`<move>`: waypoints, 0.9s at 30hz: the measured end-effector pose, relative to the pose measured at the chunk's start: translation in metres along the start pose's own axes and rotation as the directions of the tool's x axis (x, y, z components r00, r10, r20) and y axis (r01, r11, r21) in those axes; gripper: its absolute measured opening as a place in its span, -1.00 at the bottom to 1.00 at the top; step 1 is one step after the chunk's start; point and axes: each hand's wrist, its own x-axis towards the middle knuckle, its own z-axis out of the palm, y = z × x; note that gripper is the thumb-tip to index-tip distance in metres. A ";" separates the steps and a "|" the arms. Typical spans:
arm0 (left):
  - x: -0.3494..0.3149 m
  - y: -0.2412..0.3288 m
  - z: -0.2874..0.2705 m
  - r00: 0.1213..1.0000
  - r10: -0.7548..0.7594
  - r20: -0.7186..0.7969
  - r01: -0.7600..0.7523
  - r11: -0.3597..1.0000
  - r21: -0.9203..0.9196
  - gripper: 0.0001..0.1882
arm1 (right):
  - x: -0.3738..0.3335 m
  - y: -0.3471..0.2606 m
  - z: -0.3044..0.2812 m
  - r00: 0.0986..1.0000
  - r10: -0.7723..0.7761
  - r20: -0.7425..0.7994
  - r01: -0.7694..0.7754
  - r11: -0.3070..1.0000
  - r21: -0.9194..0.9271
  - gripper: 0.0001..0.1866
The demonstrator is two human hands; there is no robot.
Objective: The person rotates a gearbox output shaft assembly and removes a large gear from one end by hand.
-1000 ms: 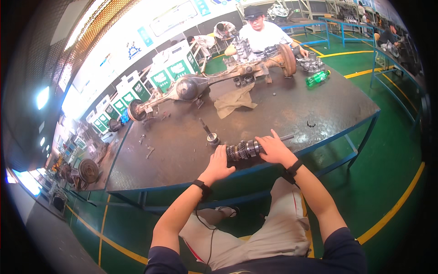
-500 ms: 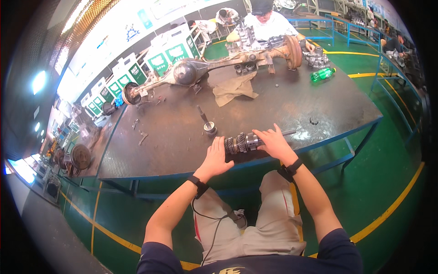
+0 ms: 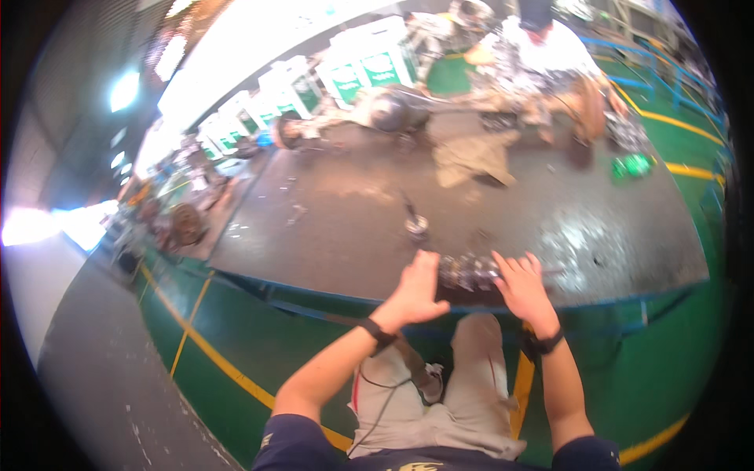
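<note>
A metal gear shaft [image 3: 469, 272], with several gears stacked along it, lies near the table's front edge between my hands, blurred by motion. My left hand [image 3: 414, 289] rests at its left end, fingers stretched out and thumb standing apart. At the right end of the gears, my right hand [image 3: 523, 287] has its thumb on the near side and fingers over the top, with thin shaft sticking out beyond it. Just behind my left hand, a short shaft with a small gear [image 3: 416, 226] stands upright on the dark metal table [image 3: 338, 235].
Across the table's back lies a vehicle axle [image 3: 390, 110]. A brown cloth [image 3: 471, 159] and a green bottle [image 3: 632, 166] sit toward the right. Behind the axle, a person in white [image 3: 554, 51] is at the far side. A drum-shaped part [image 3: 187, 225] stands at left.
The whole view has swung, so the table and parts appear farther right and blurred. My hands stay beside the gear shaft, much as before.
</note>
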 end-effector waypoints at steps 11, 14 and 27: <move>-0.013 0.016 -0.002 0.973 -0.181 0.145 0.176 0.983 0.051 0.35 | -0.007 -0.003 0.002 0.999 0.041 0.016 -0.042 0.994 0.097 -0.34; -0.020 0.014 0.002 0.975 -0.171 0.141 0.171 0.985 0.016 0.37 | -0.005 -0.003 0.012 0.996 0.069 0.048 -0.075 0.990 0.118 -0.33; -0.006 -0.015 0.023 0.994 -0.076 0.082 0.082 0.994 -0.077 0.34 | 0.001 0.029 0.035 0.995 0.058 0.087 -0.054 0.997 -0.048 -0.42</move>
